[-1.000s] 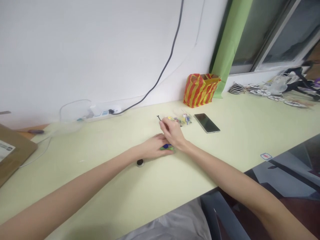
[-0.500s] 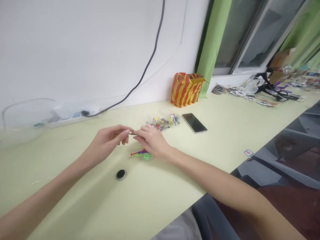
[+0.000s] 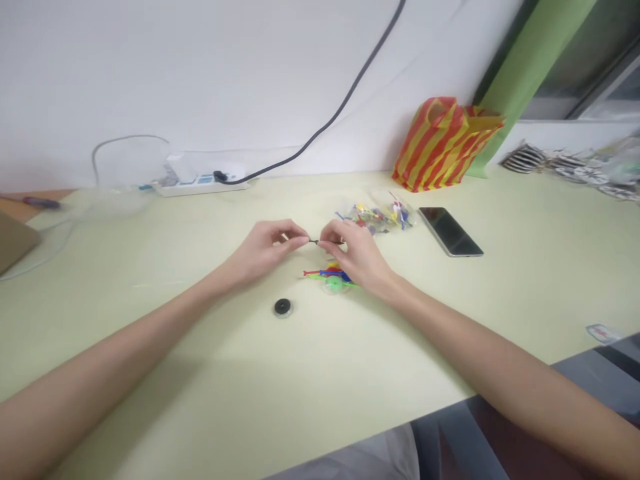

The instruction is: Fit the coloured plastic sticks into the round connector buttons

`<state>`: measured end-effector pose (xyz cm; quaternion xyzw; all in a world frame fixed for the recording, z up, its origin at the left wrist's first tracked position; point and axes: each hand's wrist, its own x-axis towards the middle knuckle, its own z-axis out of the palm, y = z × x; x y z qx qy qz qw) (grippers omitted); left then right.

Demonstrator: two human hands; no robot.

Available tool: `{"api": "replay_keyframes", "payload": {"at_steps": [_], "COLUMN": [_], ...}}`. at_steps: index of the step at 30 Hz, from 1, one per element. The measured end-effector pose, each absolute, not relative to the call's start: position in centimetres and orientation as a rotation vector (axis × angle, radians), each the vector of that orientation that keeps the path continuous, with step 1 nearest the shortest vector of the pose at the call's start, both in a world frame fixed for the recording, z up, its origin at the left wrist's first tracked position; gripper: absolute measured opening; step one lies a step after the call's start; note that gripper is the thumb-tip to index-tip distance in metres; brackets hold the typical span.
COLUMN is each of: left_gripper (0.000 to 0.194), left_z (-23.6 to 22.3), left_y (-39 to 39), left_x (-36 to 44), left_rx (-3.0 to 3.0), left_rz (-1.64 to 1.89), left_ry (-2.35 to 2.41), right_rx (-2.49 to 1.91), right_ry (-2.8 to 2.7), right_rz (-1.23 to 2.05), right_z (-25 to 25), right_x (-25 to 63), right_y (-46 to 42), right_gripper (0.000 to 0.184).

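Observation:
Between my two hands runs a thin black stick-like piece (image 3: 314, 241), pinched at both ends. My left hand (image 3: 267, 247) grips its left end with thumb and forefinger. On the other end, my right hand (image 3: 357, 253) is closed, its fingers covering much of the piece. Below the right hand lies a small pile of coloured plastic parts (image 3: 334, 275), red, blue, yellow and green, partly hidden by that hand. A round black disc with a clear rim (image 3: 283, 307) rests on the table nearer to me.
Behind my right hand are clear bags of small coloured parts (image 3: 380, 215). A phone (image 3: 450, 232) lies to their right, and a red-and-yellow striped bag (image 3: 443, 147) stands by the wall. A power strip (image 3: 200, 185) with a black cable (image 3: 345, 100) is at the back.
The view has swung left, so things appear further right. My hands have drawn slightly apart, and more of the black piece shows between them.

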<state>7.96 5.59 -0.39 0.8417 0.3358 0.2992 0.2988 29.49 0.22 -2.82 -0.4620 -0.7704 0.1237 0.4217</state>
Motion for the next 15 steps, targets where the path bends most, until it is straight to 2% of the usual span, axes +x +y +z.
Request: {"api": "replay_keyframes", "payload": {"at_steps": [9,15], "left_gripper": [0.031,0.020], "left_z": [-1.6,-3.5], "left_y": [8.6,10.3], "left_x": [5.2,4.2], "left_rx": [2.246,2.459], "left_rz": [0.764,0.753], "left_ry": [1.084,1.131], "right_rx": [-1.179,-1.168], "right_ry": [-1.919,-1.952], "right_rz": [0.247,0.234], "right_z": [-2.9,-3.4], "right_x": [29.6,29.8], "right_y": [0.1,0.3], "right_gripper": [0.018,0.022]}}
